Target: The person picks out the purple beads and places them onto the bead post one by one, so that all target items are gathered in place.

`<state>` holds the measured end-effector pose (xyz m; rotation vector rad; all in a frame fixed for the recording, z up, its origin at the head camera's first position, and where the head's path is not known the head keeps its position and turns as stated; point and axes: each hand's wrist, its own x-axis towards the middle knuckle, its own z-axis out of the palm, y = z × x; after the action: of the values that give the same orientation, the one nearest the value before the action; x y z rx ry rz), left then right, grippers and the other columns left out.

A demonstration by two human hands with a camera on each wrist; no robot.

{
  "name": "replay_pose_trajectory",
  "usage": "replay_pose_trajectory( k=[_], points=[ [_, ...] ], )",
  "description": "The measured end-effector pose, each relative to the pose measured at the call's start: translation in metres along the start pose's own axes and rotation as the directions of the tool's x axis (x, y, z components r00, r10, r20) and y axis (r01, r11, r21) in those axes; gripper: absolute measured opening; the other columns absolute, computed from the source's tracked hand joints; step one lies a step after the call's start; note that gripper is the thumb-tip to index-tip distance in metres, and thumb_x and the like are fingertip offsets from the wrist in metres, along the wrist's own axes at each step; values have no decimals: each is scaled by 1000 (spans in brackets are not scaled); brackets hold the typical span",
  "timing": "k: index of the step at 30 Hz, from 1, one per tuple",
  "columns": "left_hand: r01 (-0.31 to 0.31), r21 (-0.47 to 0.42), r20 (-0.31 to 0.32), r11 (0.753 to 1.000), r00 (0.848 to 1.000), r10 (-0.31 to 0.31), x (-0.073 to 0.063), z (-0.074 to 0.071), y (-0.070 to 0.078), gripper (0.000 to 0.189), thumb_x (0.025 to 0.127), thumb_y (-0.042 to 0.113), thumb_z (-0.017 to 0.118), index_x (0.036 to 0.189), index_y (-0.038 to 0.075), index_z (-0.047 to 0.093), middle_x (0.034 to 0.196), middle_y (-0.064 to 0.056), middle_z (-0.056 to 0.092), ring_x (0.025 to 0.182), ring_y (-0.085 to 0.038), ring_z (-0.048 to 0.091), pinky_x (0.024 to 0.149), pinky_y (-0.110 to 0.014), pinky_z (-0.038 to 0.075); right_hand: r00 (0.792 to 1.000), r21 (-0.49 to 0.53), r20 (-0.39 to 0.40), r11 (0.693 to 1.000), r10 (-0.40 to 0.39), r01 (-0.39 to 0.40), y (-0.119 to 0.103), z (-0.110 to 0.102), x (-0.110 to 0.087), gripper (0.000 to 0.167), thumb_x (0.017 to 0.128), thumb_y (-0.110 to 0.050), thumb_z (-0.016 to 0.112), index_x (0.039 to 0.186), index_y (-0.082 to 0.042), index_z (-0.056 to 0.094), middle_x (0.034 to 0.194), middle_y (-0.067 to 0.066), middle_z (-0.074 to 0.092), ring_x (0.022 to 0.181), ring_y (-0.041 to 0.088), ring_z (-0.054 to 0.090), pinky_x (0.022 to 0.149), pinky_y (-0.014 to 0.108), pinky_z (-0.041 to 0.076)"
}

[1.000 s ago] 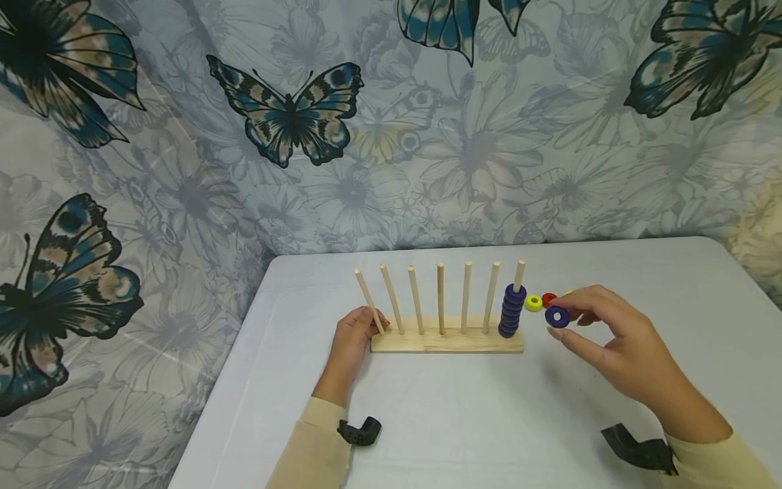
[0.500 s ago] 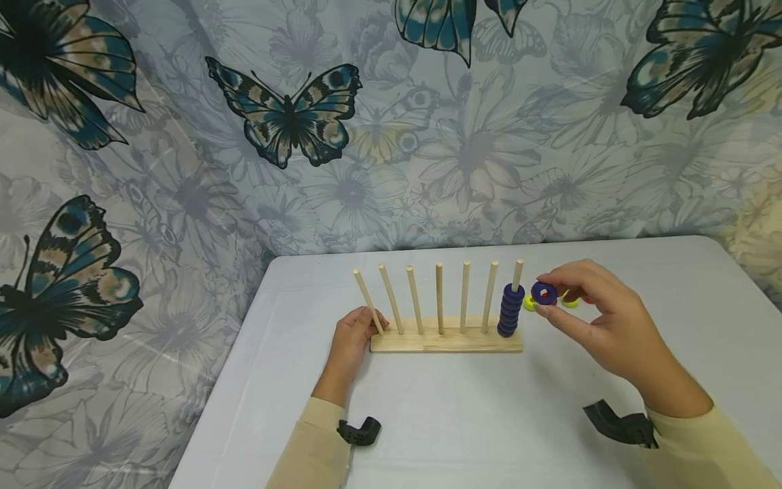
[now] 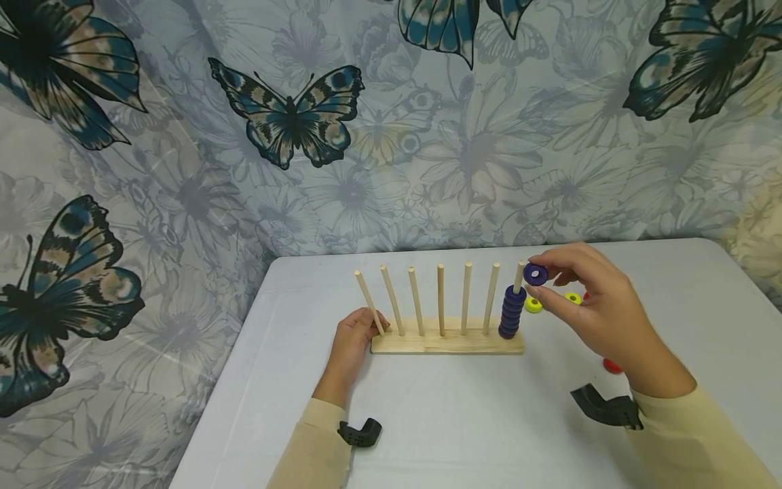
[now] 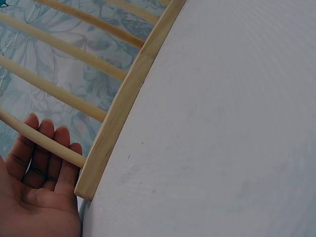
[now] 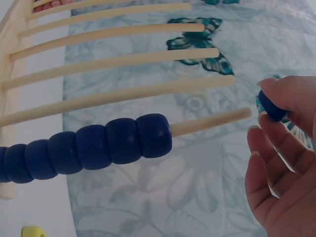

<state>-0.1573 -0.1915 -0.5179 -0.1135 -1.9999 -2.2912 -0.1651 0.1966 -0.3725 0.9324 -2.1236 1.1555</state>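
My right hand (image 3: 601,316) pinches a dark blue bead (image 3: 535,274) between thumb and fingertips, its hole facing the head camera. It is held beside the top of the rightmost peg (image 3: 518,275); in the right wrist view a small gap shows between bead and peg tip (image 5: 247,112). Several matching blue beads (image 3: 512,312) are stacked on that peg, leaving its top bare. The other pegs of the wooden rack (image 3: 446,345) carry nothing. At the rack's left end is my left hand (image 3: 354,339); the left wrist view shows its fingers (image 4: 47,153) extended behind the leftmost peg (image 4: 44,140).
Yellow beads (image 3: 533,305) lie behind and right of the rack, with a bit of red beside one. Another red bead (image 3: 612,366) shows by the right wrist. The white table (image 3: 427,421) meets a butterfly-patterned backdrop (image 3: 391,204).
My right hand has moved left and up with the blue bead, from right of the stack to beside the peg's top. A red bead near the wrist has come into view. My left hand stays put.
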Motion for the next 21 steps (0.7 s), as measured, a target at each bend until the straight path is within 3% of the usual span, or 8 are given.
replay_pose_trajectory(
  k=[5, 21],
  points=[
    [4, -3, -2, 1000, 1000, -4, 0, 0, -1, 51, 117, 26, 53, 108, -24, 60, 97, -7, 70, 98, -19, 69, 92, -31, 58, 1000, 6, 4, 1000, 11, -11, 0, 4, 4, 63, 67, 28, 88, 123, 3, 74, 114, 6, 70, 103, 9, 59, 89, 12, 50],
    [8, 24, 0, 1000, 1000, -8, 1, -1, -1, 48, 118, 23, 52, 107, -22, 62, 98, -8, 70, 101, -21, 69, 94, -32, 57, 994, -26, 26, 994, 108, -107, 0, 8, 10, 50, 80, 19, 88, 124, 3, 73, 116, 4, 69, 100, 9, 58, 89, 10, 49]
  ],
)
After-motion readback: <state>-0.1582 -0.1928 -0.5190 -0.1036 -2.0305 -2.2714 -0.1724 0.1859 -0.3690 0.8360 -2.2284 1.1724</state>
